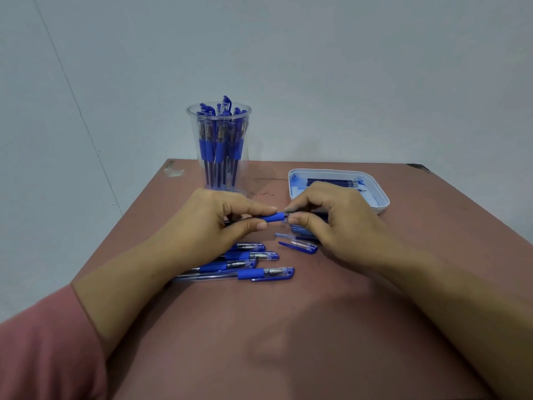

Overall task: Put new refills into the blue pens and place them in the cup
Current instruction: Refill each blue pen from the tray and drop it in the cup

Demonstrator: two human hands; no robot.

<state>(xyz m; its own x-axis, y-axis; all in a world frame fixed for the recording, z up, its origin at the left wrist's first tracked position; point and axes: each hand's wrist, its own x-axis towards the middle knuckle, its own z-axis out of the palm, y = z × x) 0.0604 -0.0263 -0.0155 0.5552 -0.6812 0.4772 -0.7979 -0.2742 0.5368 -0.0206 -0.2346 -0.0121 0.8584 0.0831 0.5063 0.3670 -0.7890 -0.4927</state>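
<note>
one blue pen (275, 218) is held level above the table (288, 327), between two hands. its barrel is gripped by the left hand (222, 223), with thumb and forefinger closed round it just behind the blue rubber sleeve. its tip end is pinched by the thumb and forefinger of the right hand (334, 220), right beside that sleeve; the other fingers of both hands are curled. four more capped pens (251, 273) are laid side by side on the table below the left hand, caps to the right, their rear ends partly covered by the left wrist. one loose blue cap (301, 246) is seen lying just beside the right hand, with one small clear piece (284, 235) near it. one clear cup (244, 171) is set upright at the far edge of the table, behind the left hand, and is packed with blue pens; their number cannot be counted. one white tray (382, 197) is placed to the right of the cup, behind the right hand, and several dark refills (331, 180) are laid in it, partly hidden by the fingers. one pink sleeve (43, 342) is seen at the lower left.
</note>
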